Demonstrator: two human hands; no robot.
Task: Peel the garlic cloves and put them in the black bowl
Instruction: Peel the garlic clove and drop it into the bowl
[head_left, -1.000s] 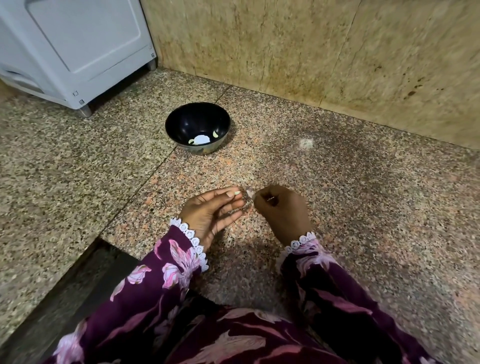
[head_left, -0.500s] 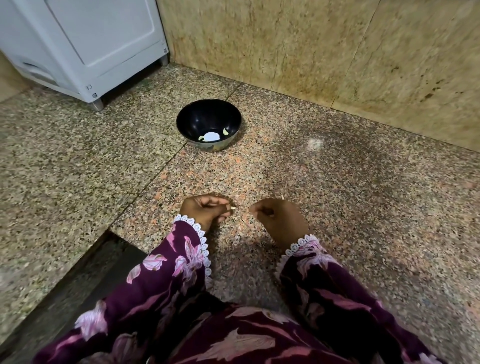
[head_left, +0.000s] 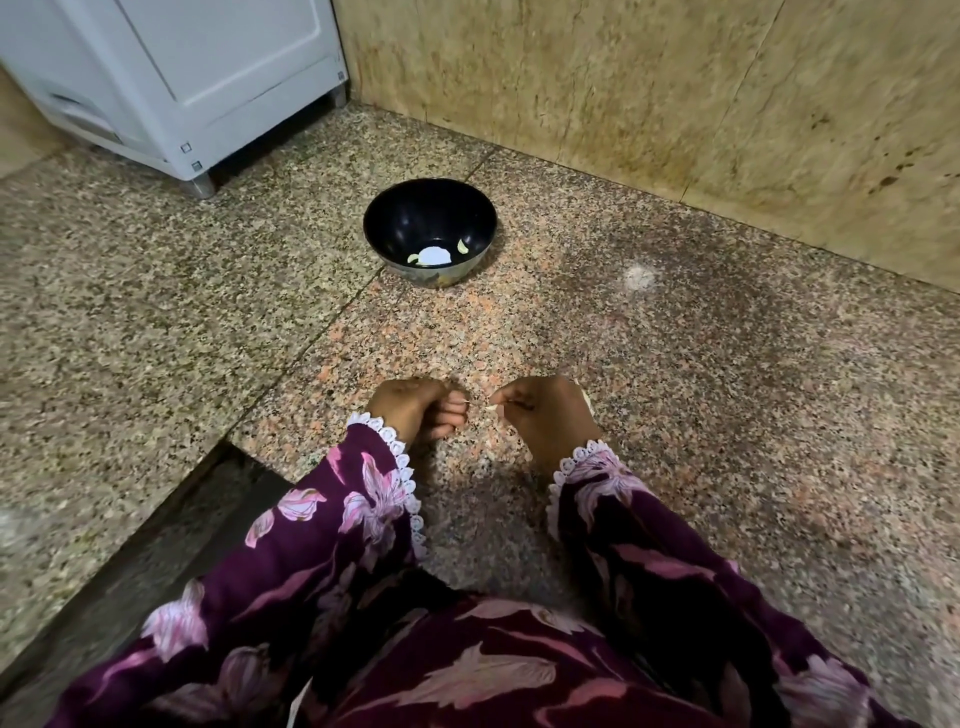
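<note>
Peeling is judged to be the step in hand. Left hand is curled, fingertips pressed together at its 3 o'clock edge, poss. on a scrap of skin; what is pinched can't be told. Right hand is curled too, w/ a small pale garlic clove nipped at its 9 o'clock tip. Hands are near each other, not touching, low over the speckled pink-grey granite floor. Round black bowl sits well apart at 12 o'clock of the hands, w/ two pale peeled cloves in the bottom beside a white patch, poss. glare.

To do it well: clove should be kept pinched firm, loose skin pulled off in strips w/ the nails, all papery bits cleared before the clove is dropped in the bowl.
</note>
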